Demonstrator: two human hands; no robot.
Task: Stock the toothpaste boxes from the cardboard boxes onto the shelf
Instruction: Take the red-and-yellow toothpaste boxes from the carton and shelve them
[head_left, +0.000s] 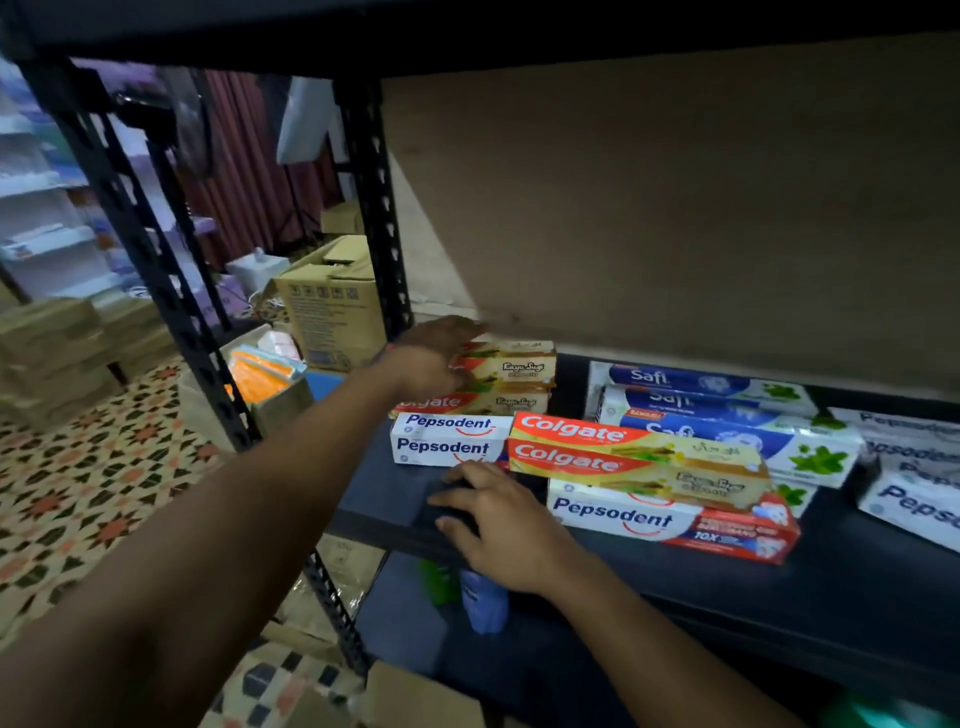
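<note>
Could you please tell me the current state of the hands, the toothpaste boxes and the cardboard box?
left hand, fingers straight, resting on rear Colgate stack
right hand, open, flat on the shelf
front Colgate boxes, closed, lying on a Pepsodent box
Safi boxes, closed, stacked flat
cardboard box, on the floor, flaps open

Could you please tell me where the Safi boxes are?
Head view: the Safi boxes lie right of centre on the shelf, between Colgate boxes and far-right Pepsodent boxes.
</note>
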